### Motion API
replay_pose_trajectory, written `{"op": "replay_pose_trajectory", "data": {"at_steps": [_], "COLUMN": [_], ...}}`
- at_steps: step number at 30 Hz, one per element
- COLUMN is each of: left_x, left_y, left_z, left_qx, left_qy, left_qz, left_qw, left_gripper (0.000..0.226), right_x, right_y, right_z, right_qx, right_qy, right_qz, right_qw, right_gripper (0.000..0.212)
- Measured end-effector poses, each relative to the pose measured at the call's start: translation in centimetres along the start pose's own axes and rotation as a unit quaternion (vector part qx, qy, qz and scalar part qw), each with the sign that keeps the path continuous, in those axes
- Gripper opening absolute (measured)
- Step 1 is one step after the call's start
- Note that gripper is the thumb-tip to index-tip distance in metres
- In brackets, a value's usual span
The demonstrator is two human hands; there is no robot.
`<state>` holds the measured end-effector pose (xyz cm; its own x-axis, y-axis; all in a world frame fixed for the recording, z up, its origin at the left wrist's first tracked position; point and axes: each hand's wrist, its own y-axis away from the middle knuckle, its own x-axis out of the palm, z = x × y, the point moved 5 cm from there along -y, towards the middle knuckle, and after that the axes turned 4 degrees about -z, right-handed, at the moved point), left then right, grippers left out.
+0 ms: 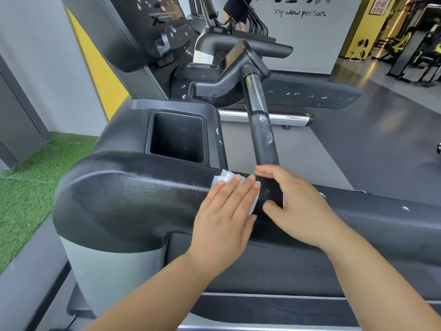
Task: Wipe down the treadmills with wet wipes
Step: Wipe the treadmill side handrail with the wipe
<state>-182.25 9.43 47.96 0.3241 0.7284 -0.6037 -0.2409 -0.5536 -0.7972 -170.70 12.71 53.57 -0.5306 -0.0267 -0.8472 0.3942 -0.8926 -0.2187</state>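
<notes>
A black treadmill console arm (124, 194) fills the middle of the view, its surface streaked wet. My left hand (226, 211) lies flat with straight fingers on a white wet wipe (225, 177), pressing it onto the arm; only the wipe's edges show. My right hand (293, 206) grips the arm just to the right, fingers over the top and thumb in front. A black handlebar (262, 132) with a chrome sensor section rises away from the arm behind my hands.
A square cup holder (177, 136) is sunk into the console behind the arm. A second treadmill (214, 75) stands beyond. Green artificial turf (31, 187) lies on the left, grey gym floor (358, 144) on the right. A person stands far back.
</notes>
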Motion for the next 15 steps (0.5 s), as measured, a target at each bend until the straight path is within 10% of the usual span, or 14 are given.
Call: {"op": "replay_pose_trajectory", "data": {"at_steps": [7, 11, 15], "left_x": [0.1, -0.2, -1.9], "left_y": [0.5, 2.5, 2.4], "left_z": [-0.3, -2.3, -2.5], "left_qx": [0.020, 0.044, -0.198], "left_qy": [0.068, 0.222, 0.446], "left_qz": [-0.090, 0.004, 0.090], "left_qw": [0.993, 0.974, 0.868], "left_gripper": [0.037, 0.039, 0.030], "right_x": [-0.1, -0.8, -1.5], "right_y": [0.3, 1.0, 2.9], "right_z": [-0.3, -1.3, -1.7], "right_qx": [-0.003, 0.012, 0.032], "right_qy": [-0.051, -0.142, -0.314], "right_qz": [0.016, 0.002, -0.080], "right_qw": [0.999, 0.990, 0.945], "right_gripper": [0.065, 0.063, 0.040]}}
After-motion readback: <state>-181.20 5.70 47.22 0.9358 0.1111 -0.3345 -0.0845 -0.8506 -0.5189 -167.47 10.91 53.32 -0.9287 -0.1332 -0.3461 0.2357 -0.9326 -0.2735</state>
